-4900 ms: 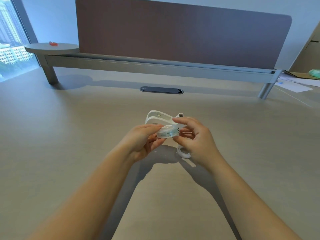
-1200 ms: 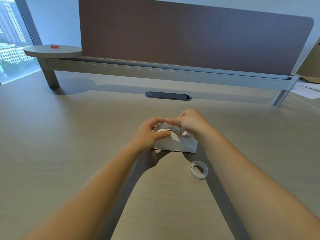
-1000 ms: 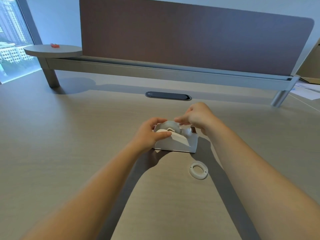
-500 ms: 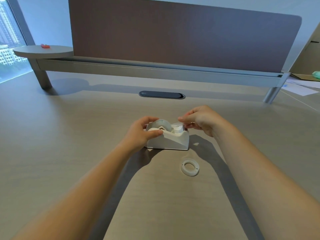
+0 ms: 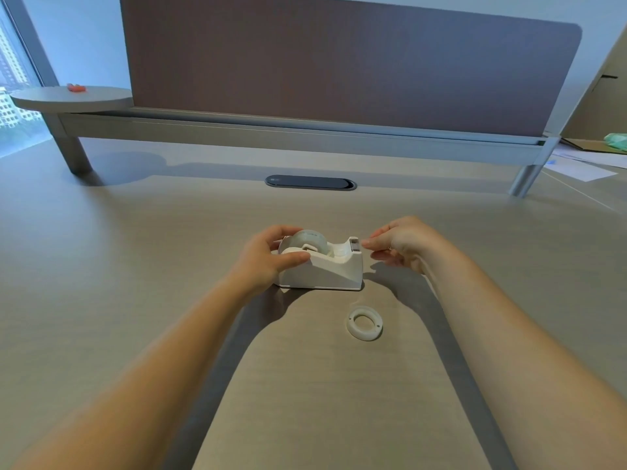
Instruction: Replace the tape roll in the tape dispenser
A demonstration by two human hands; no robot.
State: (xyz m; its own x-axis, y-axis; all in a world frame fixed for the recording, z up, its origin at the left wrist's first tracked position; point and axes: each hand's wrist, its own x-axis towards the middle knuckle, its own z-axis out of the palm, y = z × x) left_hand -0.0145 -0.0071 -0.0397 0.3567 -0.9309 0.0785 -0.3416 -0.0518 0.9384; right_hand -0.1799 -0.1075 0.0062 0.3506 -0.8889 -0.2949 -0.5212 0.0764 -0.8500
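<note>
Head cam: my left hand (image 5: pixel 268 257) grips the weighty-looking tape dispenser (image 5: pixel 322 268) on the worktop (image 5: pixel 135 266), new tape roll (image 5: pixel 309 239) seated, right hand (image 5: pixel 395 244) pinching at its cutter, probably thin sticky tape.

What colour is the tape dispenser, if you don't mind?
White; the tape dispenser shows clearly in the head view.

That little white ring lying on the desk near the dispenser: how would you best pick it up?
The empty tape core lies flat on the desk, hole facing up, apart from the tape dispenser. Coming straight down from above seems best: one fingertip inside the hole, thumb on the outer rim, pinching the wall. The right hand is nearer to it.
</note>
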